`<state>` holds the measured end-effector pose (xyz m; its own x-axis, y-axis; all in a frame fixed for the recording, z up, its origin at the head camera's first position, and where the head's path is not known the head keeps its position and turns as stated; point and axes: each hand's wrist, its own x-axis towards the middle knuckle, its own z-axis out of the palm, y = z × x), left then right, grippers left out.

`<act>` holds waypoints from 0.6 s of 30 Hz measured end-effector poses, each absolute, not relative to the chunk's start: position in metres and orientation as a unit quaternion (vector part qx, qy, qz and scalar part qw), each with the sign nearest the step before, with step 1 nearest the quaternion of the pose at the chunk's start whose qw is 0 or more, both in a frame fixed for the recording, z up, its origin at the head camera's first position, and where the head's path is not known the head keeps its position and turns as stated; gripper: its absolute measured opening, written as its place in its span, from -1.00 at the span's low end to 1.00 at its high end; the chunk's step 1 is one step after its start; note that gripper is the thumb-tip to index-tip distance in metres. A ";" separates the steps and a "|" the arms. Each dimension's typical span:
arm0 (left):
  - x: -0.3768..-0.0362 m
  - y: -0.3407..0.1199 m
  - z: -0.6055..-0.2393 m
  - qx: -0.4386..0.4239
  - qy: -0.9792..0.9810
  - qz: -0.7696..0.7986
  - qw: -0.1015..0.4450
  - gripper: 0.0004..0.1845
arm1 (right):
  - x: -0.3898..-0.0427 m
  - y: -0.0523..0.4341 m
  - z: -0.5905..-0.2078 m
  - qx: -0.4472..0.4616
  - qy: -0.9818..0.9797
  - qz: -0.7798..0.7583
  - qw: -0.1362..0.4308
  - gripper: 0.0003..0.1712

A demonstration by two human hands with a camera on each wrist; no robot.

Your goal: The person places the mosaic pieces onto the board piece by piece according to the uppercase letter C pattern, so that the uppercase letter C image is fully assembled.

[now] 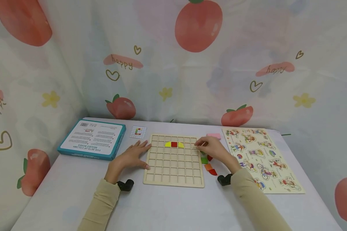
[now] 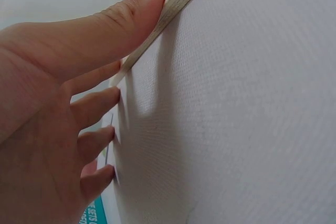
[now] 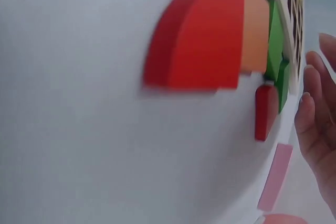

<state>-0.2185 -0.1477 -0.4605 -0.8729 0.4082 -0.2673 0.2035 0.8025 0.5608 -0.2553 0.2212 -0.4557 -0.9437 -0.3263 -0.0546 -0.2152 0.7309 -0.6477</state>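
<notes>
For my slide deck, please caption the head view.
Left hand steadies grid board; right hand reaches its right edge.

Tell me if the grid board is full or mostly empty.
Mostly empty: the grid board holds only three pieces in one row.

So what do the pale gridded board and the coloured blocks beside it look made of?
The pale gridded board looks like unfinished light wood or plywood: matte, with a layered edge in the left wrist view. The coloured blocks seem painted wood, thick with a smooth matte coat, though plastic can't be ruled out.
</notes>
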 end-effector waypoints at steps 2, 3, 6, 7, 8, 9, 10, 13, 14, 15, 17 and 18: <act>-0.218 -0.148 -0.460 0.164 0.930 0.270 0.191 0.07 | -0.255 0.226 -0.456 -0.143 0.927 -0.336 0.082 -0.81; -0.218 -0.148 -0.460 0.164 0.929 0.271 0.190 0.07 | -0.255 0.228 -0.457 -0.140 0.928 -0.336 0.080 -0.81; -0.218 -0.148 -0.459 0.162 0.930 0.271 0.190 0.07 | -0.255 0.235 -0.457 -0.138 0.931 -0.330 0.077 -0.81; -0.217 -0.148 -0.459 0.162 0.930 0.271 0.189 0.08 | -0.255 0.237 -0.458 -0.136 0.931 -0.329 0.076 -0.81; -0.217 -0.148 -0.459 0.161 0.930 0.271 0.189 0.08 | -0.254 0.238 -0.458 -0.135 0.932 -0.328 0.076 -0.81; -0.217 -0.148 -0.459 0.161 0.930 0.271 0.189 0.08 | -0.254 0.240 -0.458 -0.133 0.932 -0.327 0.077 -0.81; -0.217 -0.148 -0.459 0.161 0.930 0.272 0.188 0.07 | -0.254 0.242 -0.458 -0.132 0.933 -0.325 0.079 -0.80; -0.216 -0.147 -0.458 0.162 0.929 0.275 0.187 0.07 | -0.253 0.246 -0.459 -0.132 0.933 -0.323 0.086 -0.79; -0.216 -0.147 -0.457 0.162 0.929 0.276 0.187 0.07 | -0.253 0.247 -0.460 -0.130 0.934 -0.320 0.089 -0.79; -0.216 -0.147 -0.457 0.162 0.928 0.276 0.188 0.07 | -0.254 0.248 -0.461 -0.125 0.935 -0.318 0.092 -0.78; -0.216 -0.147 -0.456 0.162 0.928 0.277 0.188 0.07 | -0.254 0.250 -0.462 -0.125 0.935 -0.317 0.099 -0.77; -0.215 -0.147 -0.455 0.162 0.928 0.276 0.188 0.07 | -0.255 0.251 -0.462 -0.126 0.935 -0.314 0.101 -0.75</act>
